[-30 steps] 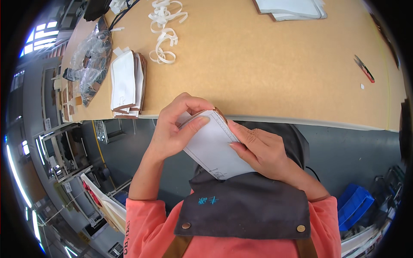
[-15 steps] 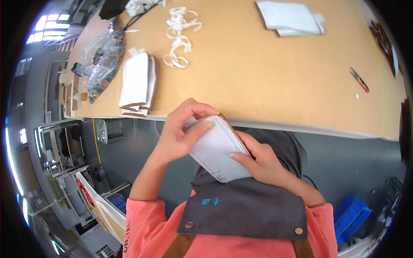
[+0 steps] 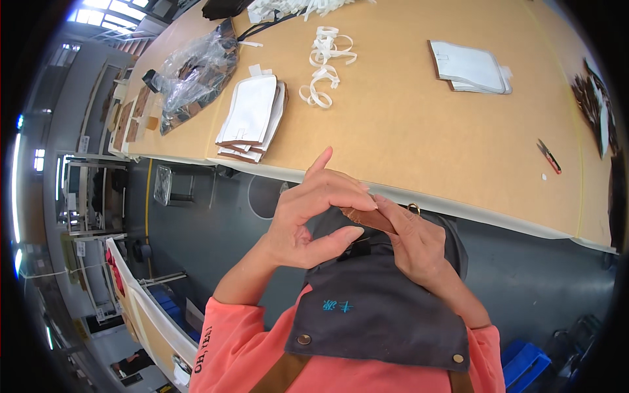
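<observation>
A brown leather-like panel (image 3: 370, 220) is held tilted in front of my apron, just short of the table's near edge. Only a narrow brown strip of it shows; its white face is hidden. My right hand (image 3: 417, 239) grips it at its right end, thumb and fingers pressed together around it. At its left end my left hand (image 3: 318, 213) touches the top edge with its fingertips. The left thumb stands well apart from those fingers, and the forefinger or another finger points up and away.
On the table (image 3: 386, 137) lie a stack of white-faced brown panels (image 3: 249, 108), curled white tape (image 3: 323, 65), a clear plastic bag (image 3: 200, 72), another panel pile (image 3: 468, 69) and red-handled thread snips (image 3: 549, 157). A blue crate (image 3: 524, 365) stands on the floor at right.
The panel has been tipped from white face up to nearly edge-on, showing brown. My left thumb has come off its white face. The view has shifted, so the table things appear farther right.
</observation>
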A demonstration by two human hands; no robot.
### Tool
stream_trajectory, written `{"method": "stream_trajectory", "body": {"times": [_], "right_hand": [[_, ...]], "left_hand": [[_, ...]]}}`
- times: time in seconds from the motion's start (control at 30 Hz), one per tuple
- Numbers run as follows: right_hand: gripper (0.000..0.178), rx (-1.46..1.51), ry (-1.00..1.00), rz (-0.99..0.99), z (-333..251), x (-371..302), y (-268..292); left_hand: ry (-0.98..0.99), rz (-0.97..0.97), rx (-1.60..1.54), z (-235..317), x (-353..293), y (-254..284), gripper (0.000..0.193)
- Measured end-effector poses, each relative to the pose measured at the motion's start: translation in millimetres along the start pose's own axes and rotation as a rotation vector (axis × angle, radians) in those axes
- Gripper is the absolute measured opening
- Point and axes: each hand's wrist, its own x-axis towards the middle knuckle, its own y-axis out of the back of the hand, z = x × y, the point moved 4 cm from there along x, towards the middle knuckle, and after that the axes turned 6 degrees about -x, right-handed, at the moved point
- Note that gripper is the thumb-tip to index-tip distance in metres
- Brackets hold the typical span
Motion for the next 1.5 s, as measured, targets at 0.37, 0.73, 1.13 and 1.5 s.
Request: {"method": "stream_trajectory", "body": {"times": [0.37, 0.73, 1.13, 1.5], "right_hand": [[0.046, -0.017, -0.002, 0.046, -3.3, -20.0, -5.0], [0.049, -0.003, -0.014, 0.037, -4.7, -25.4, -2.7], [0.038, 0.185, -0.309, -0.15, -3.8, -23.7, -0.1], [0.034, 0.773, -0.792, -0.197, 8.9, -25.8, -3.4]], "left_hand": [[0.176, 0.035, -0.216, -17.8, -18.1, -13.8, 0.018], [0.227, 0.026, -0.264, -19.1, -22.5, -14.3, 0.015], [0.349, 0.047, -0.231, -25.8, -20.8, -13.7, 0.02], [0.486, -0.033, -0.241, -38.1, 1.7, -29.3, 0.034]]}}
